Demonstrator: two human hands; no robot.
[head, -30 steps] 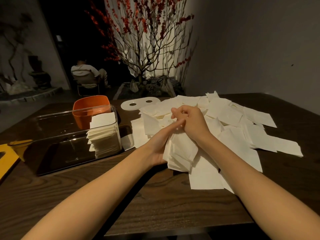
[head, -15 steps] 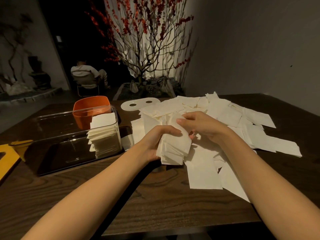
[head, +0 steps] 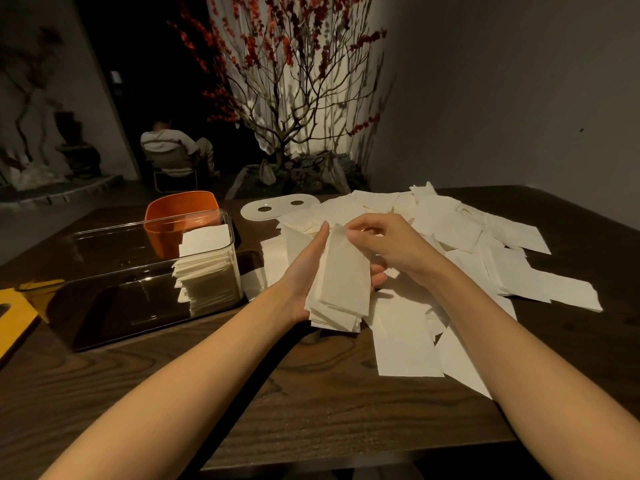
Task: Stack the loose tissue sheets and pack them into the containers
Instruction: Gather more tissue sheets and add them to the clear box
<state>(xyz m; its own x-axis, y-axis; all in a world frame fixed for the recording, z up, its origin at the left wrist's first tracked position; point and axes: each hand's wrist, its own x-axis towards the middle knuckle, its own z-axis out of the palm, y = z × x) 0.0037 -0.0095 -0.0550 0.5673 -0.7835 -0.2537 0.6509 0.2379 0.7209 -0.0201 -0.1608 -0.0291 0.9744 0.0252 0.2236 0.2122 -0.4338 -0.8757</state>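
My left hand [head: 304,271] cradles a stack of white tissue sheets [head: 341,289] just above the table, thumb along its left side and fingertips showing at its right edge. My right hand [head: 384,245] pinches the stack's upper edge. A wide heap of loose tissue sheets [head: 485,258] spreads behind and to the right of the hands. At the left stands a clear rectangular container [head: 104,271] with a pile of packed tissues [head: 207,268] at its right end. An orange container [head: 173,211] stands behind it.
A white oval lid with two holes [head: 277,206] lies behind the heap. A yellow object [head: 14,320] pokes in at the left edge. Bare dark wood table [head: 277,393] lies in front. A potted red-blossom tree and a seated person are beyond the table.
The stack has been lifted and turned more upright in my left hand. My right hand has shifted from on top of the stack to pinching its upper edge.
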